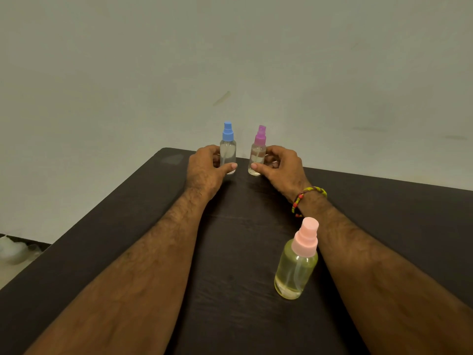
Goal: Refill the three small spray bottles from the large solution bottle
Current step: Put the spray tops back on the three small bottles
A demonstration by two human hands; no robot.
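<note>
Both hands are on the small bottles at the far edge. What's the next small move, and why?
Probably draw them nearer. The left hand holds the blue-capped bottle and the right hand the front purple-capped bottle, while the large pink-capped bottle of yellowish liquid stands closer, by the right forearm. All caps are on, so unscrewing would follow.

Between your left fingers (216, 160), the blue-capped bottle (227, 156) looks like clear glossy plastic with a matt cap. By your right fingertips (271, 157), the purple-capped bottle (257, 160) looks alike. Under them, the table (384, 201) is dark, matt, faintly grained wood.
</note>
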